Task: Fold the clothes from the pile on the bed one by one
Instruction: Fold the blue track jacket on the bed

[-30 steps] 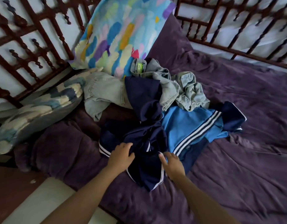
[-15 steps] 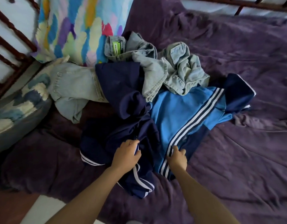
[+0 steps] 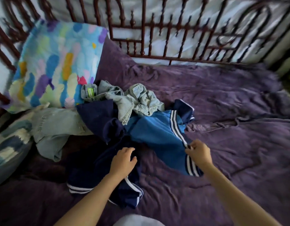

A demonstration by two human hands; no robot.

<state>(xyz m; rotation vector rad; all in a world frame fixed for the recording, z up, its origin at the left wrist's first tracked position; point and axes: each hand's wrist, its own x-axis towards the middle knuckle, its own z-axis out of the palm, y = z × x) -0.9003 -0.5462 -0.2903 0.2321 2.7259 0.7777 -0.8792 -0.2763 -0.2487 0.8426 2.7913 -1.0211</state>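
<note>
A pile of clothes lies on the purple bed point(image 3: 230, 144). It holds a bright blue garment point(image 3: 154, 136) with white stripes, a dark navy garment point(image 3: 98, 163) with white-striped cuffs, and pale denim pieces point(image 3: 137, 100) behind them. My right hand point(image 3: 198, 154) pinches the striped edge of the blue garment and holds it out to the right. With fingers loosely spread, my left hand point(image 3: 124, 161) rests on the navy garment. More pale denim point(image 3: 56, 126) lies at the left of the pile.
A colourful pillow point(image 3: 54, 66) leans against the dark wooden rail point(image 3: 157, 38) at the back left. A blue and cream cushion point(image 3: 10, 144) lies at the left edge. Rumpled purple cover stretches to the right of the pile.
My right hand has taken the blue garment's striped edge and drawn it to the right, away from the navy one. My left hand stays on the navy garment. The view has tilted up.
</note>
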